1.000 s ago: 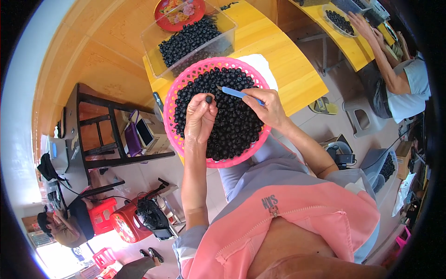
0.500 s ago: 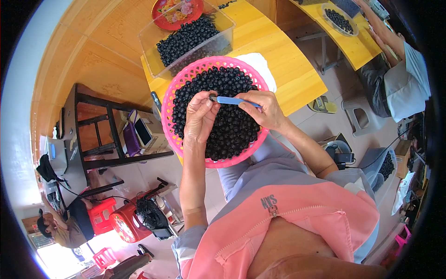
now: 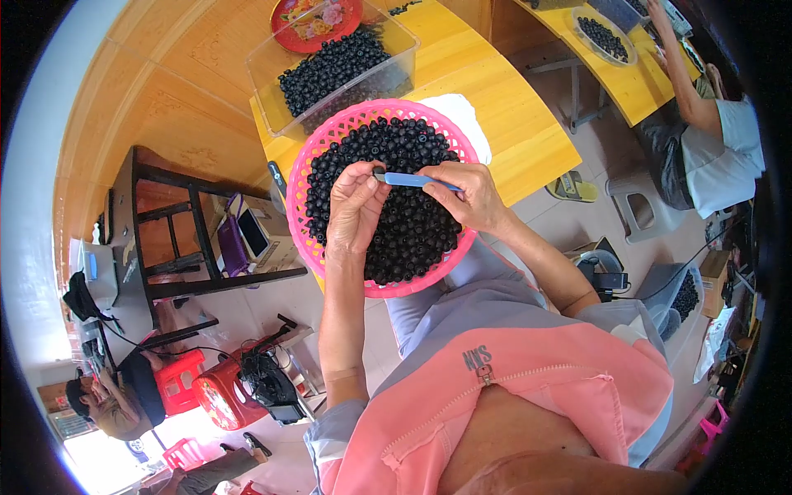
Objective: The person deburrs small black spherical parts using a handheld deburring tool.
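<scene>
A pink lattice basket [image 3: 299, 239] heaped with small round black beads [image 3: 412, 247], some showing holes, sits under my hands at the table's near edge. My left hand [image 3: 356, 202] is closed in a pinch on one black bead [image 3: 379, 171] above the heap. From the right, my right hand [image 3: 470, 194] grips a slim blue-handled tool [image 3: 408, 179]. Its tip meets the bead at my left fingertips; the fingers hide the tip's shape.
Beyond the basket, a clear plastic bin [image 3: 396, 78] of beads and a red floral tray [image 3: 318, 21] stand on the yellow table [image 3: 495, 107]. A white cloth [image 3: 462, 120] lies beside the basket. A co-worker [image 3: 718, 157] sits right; another person [image 3: 120, 404] is at lower left.
My hands, the bead and the tool stay nearly in place. At the right the co-worker's arms have shifted; the person at lower left has changed arm position.
</scene>
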`<action>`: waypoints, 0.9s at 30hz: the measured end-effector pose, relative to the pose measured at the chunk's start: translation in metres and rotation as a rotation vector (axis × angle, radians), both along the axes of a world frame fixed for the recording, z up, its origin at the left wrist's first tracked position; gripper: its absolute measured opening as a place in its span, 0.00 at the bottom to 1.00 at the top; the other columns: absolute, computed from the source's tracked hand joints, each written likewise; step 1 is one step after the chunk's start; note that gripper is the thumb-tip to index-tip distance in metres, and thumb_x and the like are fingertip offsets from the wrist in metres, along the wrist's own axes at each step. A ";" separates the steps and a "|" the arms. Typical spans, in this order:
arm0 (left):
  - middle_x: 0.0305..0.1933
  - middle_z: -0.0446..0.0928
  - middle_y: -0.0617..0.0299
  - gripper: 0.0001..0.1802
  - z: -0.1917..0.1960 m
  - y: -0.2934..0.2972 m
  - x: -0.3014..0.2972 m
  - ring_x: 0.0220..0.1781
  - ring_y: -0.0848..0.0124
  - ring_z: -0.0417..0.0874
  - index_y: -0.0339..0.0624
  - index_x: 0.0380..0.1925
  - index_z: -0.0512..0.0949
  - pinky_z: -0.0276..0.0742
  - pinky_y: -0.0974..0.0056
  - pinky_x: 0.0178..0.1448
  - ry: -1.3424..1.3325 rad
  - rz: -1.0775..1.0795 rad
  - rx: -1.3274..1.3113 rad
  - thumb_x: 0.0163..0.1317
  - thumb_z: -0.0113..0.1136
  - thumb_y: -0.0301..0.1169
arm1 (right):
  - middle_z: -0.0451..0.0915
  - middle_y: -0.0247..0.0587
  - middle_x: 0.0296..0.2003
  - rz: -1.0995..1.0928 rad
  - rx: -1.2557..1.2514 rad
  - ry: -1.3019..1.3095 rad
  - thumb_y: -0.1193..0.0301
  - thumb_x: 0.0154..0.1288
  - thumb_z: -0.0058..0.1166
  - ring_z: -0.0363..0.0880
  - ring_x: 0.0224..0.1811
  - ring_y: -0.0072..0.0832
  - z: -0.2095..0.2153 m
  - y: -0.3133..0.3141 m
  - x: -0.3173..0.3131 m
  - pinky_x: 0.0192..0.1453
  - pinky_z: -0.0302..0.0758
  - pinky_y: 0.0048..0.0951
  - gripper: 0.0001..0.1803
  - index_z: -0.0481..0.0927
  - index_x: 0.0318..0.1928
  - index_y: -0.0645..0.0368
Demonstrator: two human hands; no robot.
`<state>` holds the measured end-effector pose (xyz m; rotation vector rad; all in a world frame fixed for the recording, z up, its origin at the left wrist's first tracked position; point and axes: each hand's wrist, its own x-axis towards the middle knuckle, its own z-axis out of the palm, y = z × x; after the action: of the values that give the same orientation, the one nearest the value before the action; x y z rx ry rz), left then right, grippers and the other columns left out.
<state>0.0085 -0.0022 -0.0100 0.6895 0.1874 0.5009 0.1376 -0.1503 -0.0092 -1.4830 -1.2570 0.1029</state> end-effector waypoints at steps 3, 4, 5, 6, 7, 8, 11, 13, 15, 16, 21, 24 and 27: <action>0.41 0.76 0.58 0.10 -0.001 0.000 0.000 0.41 0.72 0.77 0.41 0.36 0.76 0.74 0.68 0.47 -0.002 0.005 0.003 0.54 0.57 0.18 | 0.78 0.44 0.24 0.002 -0.015 0.015 0.70 0.56 0.54 0.77 0.22 0.35 0.001 0.000 -0.001 0.25 0.71 0.30 0.09 0.80 0.35 0.63; 0.41 0.76 0.58 0.10 -0.001 0.000 0.000 0.40 0.72 0.77 0.41 0.36 0.76 0.74 0.69 0.47 -0.004 0.004 0.002 0.54 0.57 0.18 | 0.78 0.44 0.24 0.003 -0.014 0.014 0.70 0.56 0.54 0.77 0.22 0.35 0.001 0.000 0.000 0.25 0.71 0.30 0.09 0.80 0.35 0.63; 0.41 0.76 0.58 0.10 -0.001 0.000 -0.001 0.40 0.72 0.77 0.41 0.36 0.76 0.74 0.69 0.47 -0.004 0.005 0.002 0.54 0.57 0.18 | 0.78 0.44 0.24 0.005 -0.020 0.013 0.70 0.56 0.54 0.77 0.22 0.35 0.001 -0.001 0.000 0.25 0.72 0.30 0.09 0.80 0.34 0.63; 0.41 0.76 0.58 0.09 0.000 0.000 -0.001 0.40 0.72 0.77 0.41 0.36 0.76 0.74 0.69 0.47 -0.010 -0.001 -0.005 0.54 0.57 0.18 | 0.79 0.44 0.24 0.006 -0.025 0.012 0.70 0.56 0.54 0.77 0.22 0.35 0.001 -0.001 0.000 0.26 0.72 0.30 0.09 0.80 0.34 0.64; 0.41 0.76 0.59 0.09 0.000 0.000 -0.001 0.40 0.72 0.77 0.41 0.36 0.76 0.74 0.68 0.47 -0.016 -0.007 -0.012 0.54 0.57 0.18 | 0.79 0.44 0.24 0.006 -0.025 0.011 0.70 0.56 0.54 0.77 0.22 0.35 0.000 0.000 0.000 0.26 0.72 0.30 0.09 0.80 0.34 0.64; 0.41 0.76 0.59 0.09 0.000 0.000 -0.001 0.40 0.72 0.77 0.41 0.36 0.76 0.74 0.68 0.47 -0.017 -0.007 -0.012 0.54 0.57 0.18 | 0.79 0.44 0.25 0.000 -0.009 0.004 0.70 0.56 0.54 0.77 0.22 0.35 -0.002 0.000 0.000 0.26 0.72 0.30 0.09 0.80 0.34 0.64; 0.41 0.76 0.59 0.10 0.000 0.001 -0.001 0.40 0.72 0.77 0.42 0.36 0.76 0.74 0.68 0.48 -0.013 -0.016 -0.022 0.54 0.57 0.18 | 0.79 0.44 0.26 -0.009 0.008 -0.001 0.70 0.56 0.55 0.78 0.23 0.35 -0.003 0.000 0.000 0.26 0.72 0.30 0.09 0.80 0.34 0.64; 0.41 0.76 0.59 0.10 0.000 0.000 0.000 0.41 0.72 0.77 0.42 0.36 0.76 0.74 0.68 0.48 -0.018 -0.014 -0.020 0.54 0.57 0.18 | 0.79 0.44 0.26 -0.010 0.009 0.000 0.70 0.56 0.55 0.78 0.23 0.35 -0.002 0.000 0.000 0.27 0.73 0.30 0.09 0.80 0.34 0.64; 0.41 0.76 0.59 0.10 0.000 0.000 0.000 0.41 0.72 0.77 0.42 0.36 0.76 0.74 0.68 0.48 -0.012 -0.007 -0.015 0.54 0.57 0.18 | 0.79 0.44 0.26 -0.001 -0.013 0.006 0.70 0.56 0.55 0.78 0.23 0.35 -0.001 0.000 0.000 0.27 0.73 0.30 0.09 0.80 0.34 0.64; 0.41 0.76 0.59 0.10 0.000 0.000 0.000 0.41 0.72 0.77 0.42 0.36 0.76 0.74 0.69 0.47 -0.006 -0.002 -0.009 0.54 0.57 0.19 | 0.79 0.44 0.26 0.000 -0.014 0.005 0.70 0.56 0.55 0.78 0.23 0.35 -0.001 0.000 0.000 0.27 0.73 0.30 0.09 0.80 0.34 0.64; 0.41 0.76 0.59 0.09 -0.001 0.001 0.000 0.40 0.72 0.77 0.42 0.35 0.76 0.74 0.68 0.47 -0.005 -0.007 -0.031 0.54 0.58 0.19 | 0.79 0.44 0.26 -0.003 -0.023 0.012 0.71 0.56 0.55 0.78 0.23 0.35 0.001 0.000 0.000 0.26 0.72 0.30 0.09 0.80 0.34 0.64; 0.40 0.76 0.59 0.08 -0.002 0.002 0.000 0.39 0.72 0.77 0.42 0.34 0.76 0.74 0.68 0.46 -0.013 -0.015 -0.044 0.54 0.58 0.20 | 0.80 0.45 0.26 0.007 -0.057 0.006 0.71 0.56 0.55 0.79 0.24 0.36 0.005 -0.001 0.000 0.27 0.73 0.30 0.09 0.80 0.34 0.64; 0.40 0.76 0.59 0.08 -0.004 0.002 -0.002 0.39 0.71 0.77 0.42 0.34 0.76 0.74 0.69 0.45 -0.067 -0.059 -0.067 0.54 0.59 0.21 | 0.80 0.47 0.27 -0.046 -0.025 0.018 0.71 0.56 0.55 0.80 0.26 0.38 0.004 0.000 -0.002 0.29 0.74 0.31 0.09 0.80 0.34 0.64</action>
<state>0.0062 -0.0005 -0.0137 0.6102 0.1202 0.4587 0.1358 -0.1508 -0.0052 -1.5290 -1.2103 0.1015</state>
